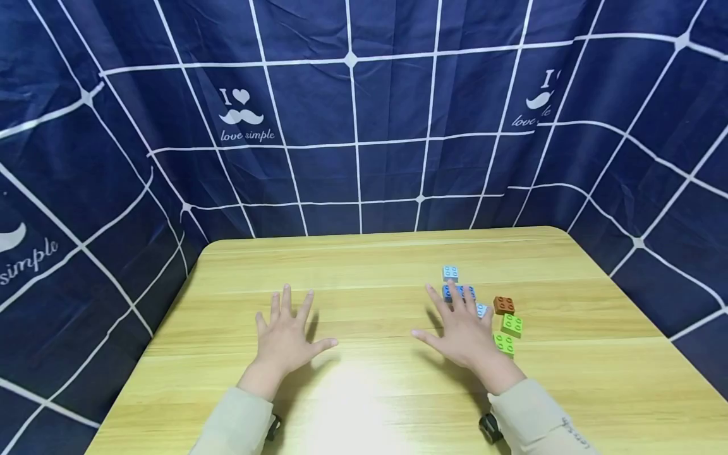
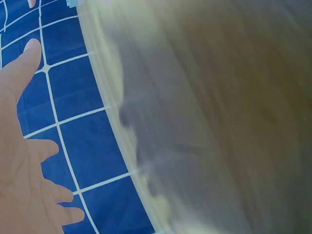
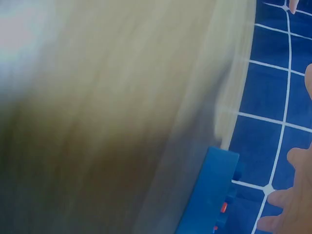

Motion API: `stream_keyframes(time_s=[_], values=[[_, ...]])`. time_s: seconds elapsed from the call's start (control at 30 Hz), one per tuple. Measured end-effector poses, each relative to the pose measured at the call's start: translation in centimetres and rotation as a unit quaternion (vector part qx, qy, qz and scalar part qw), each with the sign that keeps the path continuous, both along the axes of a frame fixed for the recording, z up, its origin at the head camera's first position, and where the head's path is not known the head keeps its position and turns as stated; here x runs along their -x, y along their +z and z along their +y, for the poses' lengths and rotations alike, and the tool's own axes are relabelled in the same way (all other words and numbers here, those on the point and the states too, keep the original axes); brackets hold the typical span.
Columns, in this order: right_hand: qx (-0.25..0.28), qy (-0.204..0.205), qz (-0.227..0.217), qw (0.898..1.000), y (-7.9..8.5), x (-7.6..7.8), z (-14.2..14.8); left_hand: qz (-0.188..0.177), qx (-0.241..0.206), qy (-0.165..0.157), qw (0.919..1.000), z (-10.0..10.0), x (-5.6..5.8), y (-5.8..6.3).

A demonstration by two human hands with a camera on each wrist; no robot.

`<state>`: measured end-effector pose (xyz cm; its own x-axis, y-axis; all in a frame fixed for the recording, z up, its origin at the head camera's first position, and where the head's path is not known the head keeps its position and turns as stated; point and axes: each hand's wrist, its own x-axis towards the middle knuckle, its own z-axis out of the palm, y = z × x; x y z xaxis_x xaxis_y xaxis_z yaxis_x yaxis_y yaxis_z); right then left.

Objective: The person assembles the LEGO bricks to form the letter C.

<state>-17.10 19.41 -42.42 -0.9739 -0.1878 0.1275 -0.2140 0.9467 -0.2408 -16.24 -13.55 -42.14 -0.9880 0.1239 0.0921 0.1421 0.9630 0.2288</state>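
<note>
My left hand (image 1: 285,340) hovers palm down above the left half of the table, fingers spread and nothing held. On the other side my right hand (image 1: 463,336) is spread the same way, just left of a group of toy building blocks. Its fingers partly cover a blue block (image 1: 467,292) and a light blue block (image 1: 481,310). Behind them lies another light blue block (image 1: 450,273). To the right are a brown block (image 1: 503,305), a green block (image 1: 512,325) and a second green block (image 1: 504,345). In the right wrist view a blue block (image 3: 207,195) appears large below the hand.
The wooden table (image 1: 375,265) has rounded far corners. A dark blue curtain (image 1: 392,170) with white grid lines hangs along its back and both sides. Dark wrist devices (image 1: 490,428) show under the sleeves. Glare brightens the table's near middle.
</note>
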Motion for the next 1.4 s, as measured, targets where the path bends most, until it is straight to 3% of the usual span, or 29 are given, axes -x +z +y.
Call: stream_keyframes(time_s=[0.43, 0.73, 1.17, 1.4], values=[[0.014, -0.008, 0.002, 1.000, 1.1, 0.3, 2.8, 0.011, -0.017, -0.046, 0.9988, 2.7, 1.5, 0.4], [0.032, 0.003, 0.022, 0.999, 1.3, -0.2, 5.5, 0.014, -0.061, -0.087, 0.9942, 5.7, 2.6, 0.5], [0.099, 0.046, 0.042, 0.993, 0.4, -1.0, 8.7, 0.002, -0.123, -0.133, 0.9835, 10.1, 3.4, 0.3], [0.120, 0.054, 0.015, 0.991, 0.1, -1.5, 9.8, 0.008, -0.139, -0.147, 0.9793, 12.0, 3.6, 0.0]])
